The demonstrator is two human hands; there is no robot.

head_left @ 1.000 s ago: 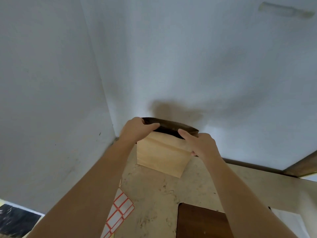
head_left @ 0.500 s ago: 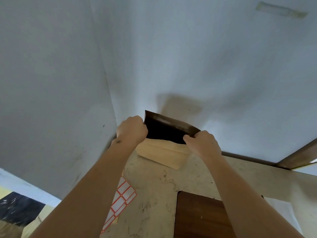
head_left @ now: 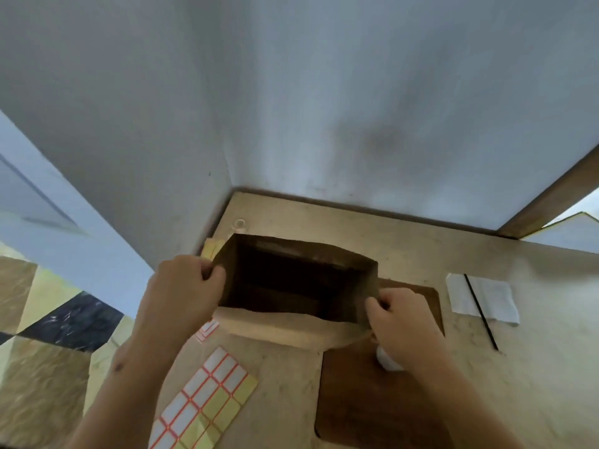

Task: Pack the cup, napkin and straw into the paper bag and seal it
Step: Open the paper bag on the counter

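Soft, even daylight, moderately bright; no glare seen. Brightest patch at right edge, beyond wood frame [head_left: 551,196]. Wall [head_left: 356,92] shaded grey-blue, faint dark smudge cast above bag [head_left: 291,332]. Bag interior rendered near-black (no contents resolved). Short soft shadows under both hands. Overall frame softened by motion blur and compression; label sheet [head_left: 207,400] and floor tiles [head_left: 42,351] smeared. Wide-angle distortion noted: wall corner and frame lines splayed outward toward edges.
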